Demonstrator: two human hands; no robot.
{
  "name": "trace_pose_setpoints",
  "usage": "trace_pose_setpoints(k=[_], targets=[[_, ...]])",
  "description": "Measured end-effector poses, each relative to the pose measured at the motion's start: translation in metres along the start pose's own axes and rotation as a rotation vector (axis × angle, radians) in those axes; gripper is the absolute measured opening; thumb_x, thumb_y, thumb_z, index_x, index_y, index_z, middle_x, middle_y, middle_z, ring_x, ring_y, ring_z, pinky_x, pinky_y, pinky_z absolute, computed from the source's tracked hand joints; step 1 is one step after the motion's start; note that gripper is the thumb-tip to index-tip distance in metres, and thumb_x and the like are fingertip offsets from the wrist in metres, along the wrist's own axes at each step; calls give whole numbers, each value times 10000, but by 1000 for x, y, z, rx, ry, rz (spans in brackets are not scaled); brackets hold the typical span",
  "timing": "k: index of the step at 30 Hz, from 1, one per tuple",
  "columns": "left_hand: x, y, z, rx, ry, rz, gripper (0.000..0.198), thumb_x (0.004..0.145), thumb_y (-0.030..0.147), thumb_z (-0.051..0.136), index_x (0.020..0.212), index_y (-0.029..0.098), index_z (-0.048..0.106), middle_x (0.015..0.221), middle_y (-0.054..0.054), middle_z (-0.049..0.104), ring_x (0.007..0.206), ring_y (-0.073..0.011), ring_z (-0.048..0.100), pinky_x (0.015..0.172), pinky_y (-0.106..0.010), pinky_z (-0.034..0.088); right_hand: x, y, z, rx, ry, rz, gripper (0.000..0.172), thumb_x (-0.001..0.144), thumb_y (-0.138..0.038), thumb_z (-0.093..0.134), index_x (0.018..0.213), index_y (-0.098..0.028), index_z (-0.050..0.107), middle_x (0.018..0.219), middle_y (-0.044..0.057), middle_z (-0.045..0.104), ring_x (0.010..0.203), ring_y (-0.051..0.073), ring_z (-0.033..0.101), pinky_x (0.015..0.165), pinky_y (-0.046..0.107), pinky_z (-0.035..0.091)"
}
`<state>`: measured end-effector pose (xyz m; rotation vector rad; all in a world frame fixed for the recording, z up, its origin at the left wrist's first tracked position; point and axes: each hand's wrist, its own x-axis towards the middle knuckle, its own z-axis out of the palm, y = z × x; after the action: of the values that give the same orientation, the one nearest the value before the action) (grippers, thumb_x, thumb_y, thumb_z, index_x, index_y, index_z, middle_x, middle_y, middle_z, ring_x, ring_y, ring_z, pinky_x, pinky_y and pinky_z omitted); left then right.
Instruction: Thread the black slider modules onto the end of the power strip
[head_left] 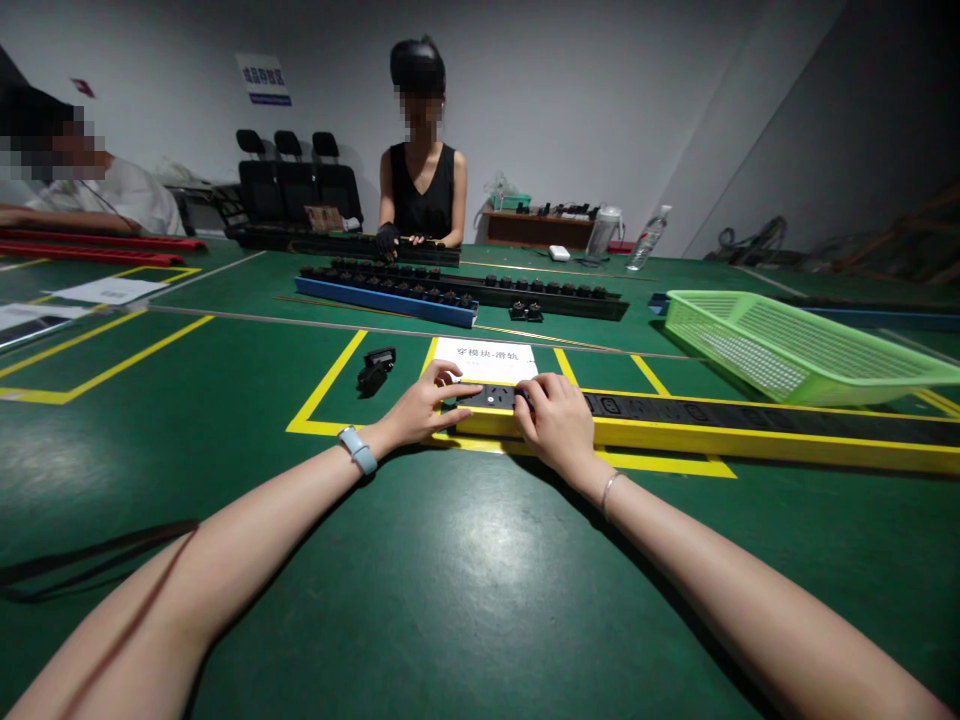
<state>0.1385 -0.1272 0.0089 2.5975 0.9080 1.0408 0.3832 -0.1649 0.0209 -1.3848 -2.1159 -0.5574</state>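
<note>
A long yellow rail [675,436] lies across the table in front of me, with black socket modules [637,408] set along its top. At its left end sits a black socket module [495,395] with slotted holes. My left hand [424,405] is at that end, its fingers bent around the module's outer edge and one finger on top. My right hand [559,420] is closed over the rail just to the right of this module, thumb on the near side. Part of the rail beneath the right hand is hidden.
Loose black modules [376,370] lie left of my hands. A printed paper [486,360] is behind the rail, a green basket [795,345] at right. Farther back are a blue rail [382,300] and a bottle [649,238]. Two people work at the table.
</note>
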Motion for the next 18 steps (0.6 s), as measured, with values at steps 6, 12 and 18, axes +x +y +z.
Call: trace_pose_setpoints(k=[6,12,18], targets=[[1,7,2,170,-4,29,517,858,501,563,1268,189,519,984,-77,544,927,-205,535,856,-378,491,0,-1,-2,11,-3,3,248,946,-335,415,990,-190,610,969,75,575,936,216,485,806,333,341],[0,12,3,204,10,89,361,897,441,533,1112,152,557,877,-66,615,839,-188,577,771,-328,476,0,-1,-2,31,19,-3,238,942,-322,416,986,-193,611,958,84,579,924,222,480,793,340,340],[-1,16,2,161,-9,73,295,919,401,508,1071,152,544,884,-61,608,802,-165,567,729,-292,468,0,1,-1,31,14,-5,238,942,-325,416,978,-193,611,953,81,577,924,221,484,794,337,340]])
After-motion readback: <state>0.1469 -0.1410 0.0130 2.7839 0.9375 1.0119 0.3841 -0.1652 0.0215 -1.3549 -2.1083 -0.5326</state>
